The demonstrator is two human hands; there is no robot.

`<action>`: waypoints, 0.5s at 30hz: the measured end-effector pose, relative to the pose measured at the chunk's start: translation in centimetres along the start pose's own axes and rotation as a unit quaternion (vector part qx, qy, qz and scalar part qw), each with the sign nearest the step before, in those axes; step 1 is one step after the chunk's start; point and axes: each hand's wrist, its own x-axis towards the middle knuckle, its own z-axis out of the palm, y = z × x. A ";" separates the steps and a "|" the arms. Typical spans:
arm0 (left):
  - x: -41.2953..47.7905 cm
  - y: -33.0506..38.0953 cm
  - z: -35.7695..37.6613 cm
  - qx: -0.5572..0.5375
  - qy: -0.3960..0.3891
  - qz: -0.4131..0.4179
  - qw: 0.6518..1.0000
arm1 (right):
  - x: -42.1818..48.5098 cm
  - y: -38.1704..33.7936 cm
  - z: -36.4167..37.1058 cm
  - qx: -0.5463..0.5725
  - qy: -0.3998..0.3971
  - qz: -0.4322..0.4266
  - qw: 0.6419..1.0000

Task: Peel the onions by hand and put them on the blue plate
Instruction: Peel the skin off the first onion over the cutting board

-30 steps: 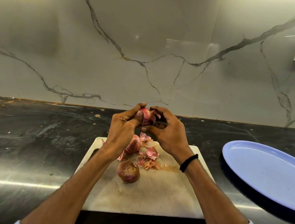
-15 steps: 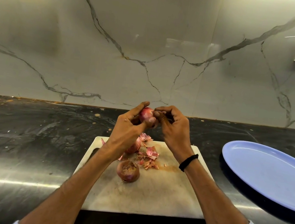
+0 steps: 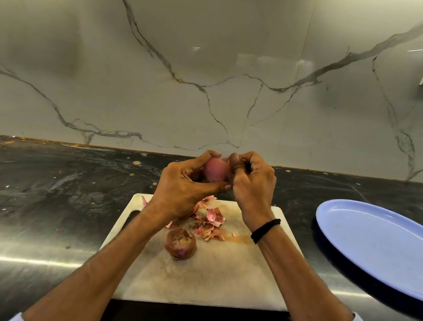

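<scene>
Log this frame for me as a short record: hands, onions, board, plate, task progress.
left hand: grips held onion above the board's far edge
right hand: fingers curled, pinching at the held onion's side
cutting board: white; carries one unpeeled onion and loose peels
blue plate: right of the board, no onion on it
progress: nothing plated yet
</scene>
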 end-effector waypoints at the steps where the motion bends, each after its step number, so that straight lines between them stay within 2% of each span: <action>1: 0.0 0.1 0.0 0.003 0.000 0.006 1.000 | -0.1 -0.1 0.0 -0.002 0.005 0.005 1.000; 9: -0.3 0.1 0.4 0.023 -0.016 0.004 1.000 | 0.2 -0.1 0.2 -0.007 0.042 0.102 0.994; 15: -0.5 0.3 0.6 -0.008 -0.025 -0.013 1.000 | 0.5 -0.1 -0.2 0.089 0.065 0.186 0.976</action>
